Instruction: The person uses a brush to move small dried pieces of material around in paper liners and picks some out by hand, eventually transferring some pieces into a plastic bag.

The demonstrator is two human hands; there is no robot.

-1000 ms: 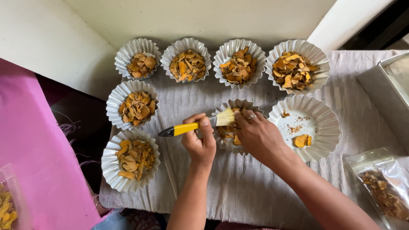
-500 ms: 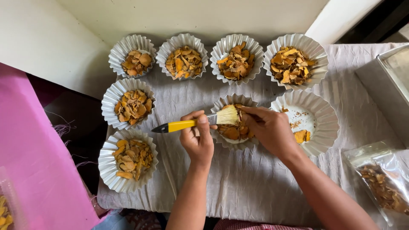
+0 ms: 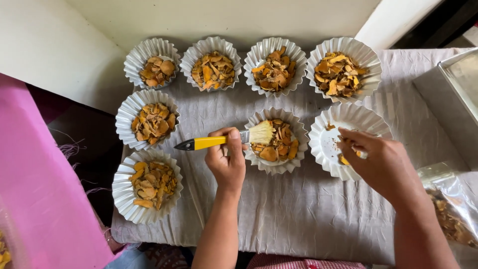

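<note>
My left hand [image 3: 227, 160] grips a small brush [image 3: 226, 140] with a yellow handle and pale bristles. The bristles rest over a fluted white paper dish [image 3: 275, 168] filled with orange dried chips in the middle of the cloth. My right hand [image 3: 382, 162] reaches into the neighbouring fluted dish [image 3: 322, 144], which holds only a few chips and crumbs. Its fingers are pinched around a small orange piece.
Several more fluted dishes of orange chips stand along the back [image 3: 213, 68] and left [image 3: 148, 121] of the grey cloth [image 3: 298, 214]. A clear bag of chips [image 3: 450, 211] lies at the right, below a metal tray [image 3: 455, 82]. Pink fabric [image 3: 35, 189] lies left.
My right hand has left the middle dish and moved right into the nearly empty dish. The brush in my left hand stays over the middle dish.
</note>
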